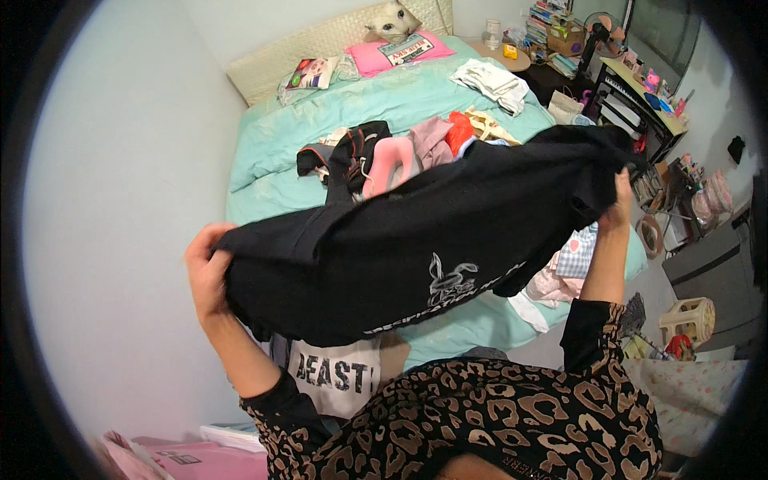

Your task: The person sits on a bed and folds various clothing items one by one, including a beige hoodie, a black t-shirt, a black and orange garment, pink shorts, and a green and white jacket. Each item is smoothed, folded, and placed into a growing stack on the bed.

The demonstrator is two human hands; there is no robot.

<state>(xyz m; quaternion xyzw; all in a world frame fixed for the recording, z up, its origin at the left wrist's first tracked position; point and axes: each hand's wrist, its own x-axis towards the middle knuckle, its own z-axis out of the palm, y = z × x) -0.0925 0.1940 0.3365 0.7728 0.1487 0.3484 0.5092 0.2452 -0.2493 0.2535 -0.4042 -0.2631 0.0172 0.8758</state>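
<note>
A black garment (384, 258) with a white printed figure and lettering is stretched in the air between my two hands, above the bed. My left hand (210, 270) grips its left end, the thumb over the cloth. At the other end my right hand (618, 201) holds a bunched part, and the cloth hides some of its fingers. Beyond the garment lies a heap with a pink curved object (384, 165), a dark garment with orange trim (360, 150), a mauve cloth (430, 141) and a red cloth (459, 131). A white printed garment (336, 372) shows below the black one.
The bed (264, 156) has a turquoise cover, with a pink pillow (402, 54) and folded white clothes (492, 83) on it. A checked cloth (577, 255) lies near its right edge. A plastic stool (688, 319) stands on the floor at right, and a fan (603, 30) at the back.
</note>
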